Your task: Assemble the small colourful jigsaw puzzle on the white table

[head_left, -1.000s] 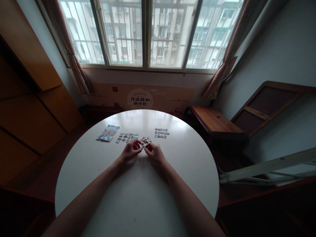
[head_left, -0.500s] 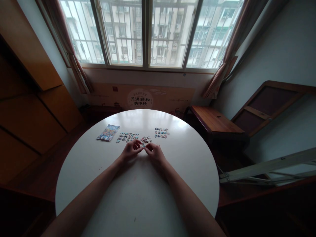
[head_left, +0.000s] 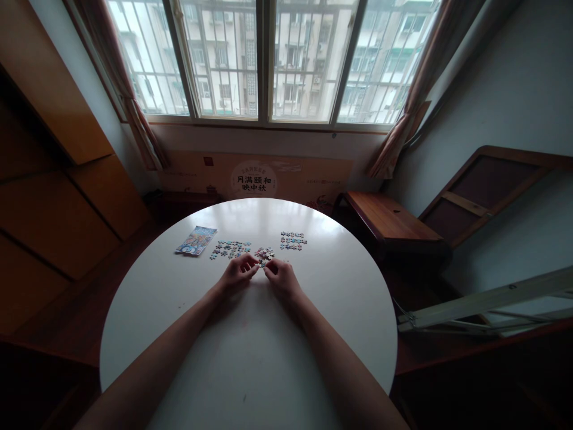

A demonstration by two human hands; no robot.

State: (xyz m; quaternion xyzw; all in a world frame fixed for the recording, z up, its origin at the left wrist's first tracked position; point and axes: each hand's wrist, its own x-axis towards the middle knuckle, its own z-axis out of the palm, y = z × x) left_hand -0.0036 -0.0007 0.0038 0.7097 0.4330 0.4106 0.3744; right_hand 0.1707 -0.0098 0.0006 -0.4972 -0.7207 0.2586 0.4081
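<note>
My left hand (head_left: 239,271) is curled at the near edge of a small heap of jigsaw puzzle pieces (head_left: 265,253), its thumb and fingers pinched at a puzzle piece (head_left: 261,263). Facing it from the other side, my right hand (head_left: 282,277) has thumb and forefinger drawn together beside the same piece. Whatever is in its pinch is too small to make out. Behind my left hand are loose rows of puzzle pieces (head_left: 228,248), lying flat. Another block of pieces in rows (head_left: 293,240) lies beyond my right hand.
A colourful printed picture sheet or packet (head_left: 197,240) lies on the left of the round white table (head_left: 250,352). Past the table's right edge are a wooden bench (head_left: 387,216) and a pale metal frame (head_left: 483,298). A barred window (head_left: 264,60) spans the far wall.
My fingertips have drawn slightly apart, the right hand moving a little to the right. More of the piece between them shows. The rows and the sheet have not moved.
</note>
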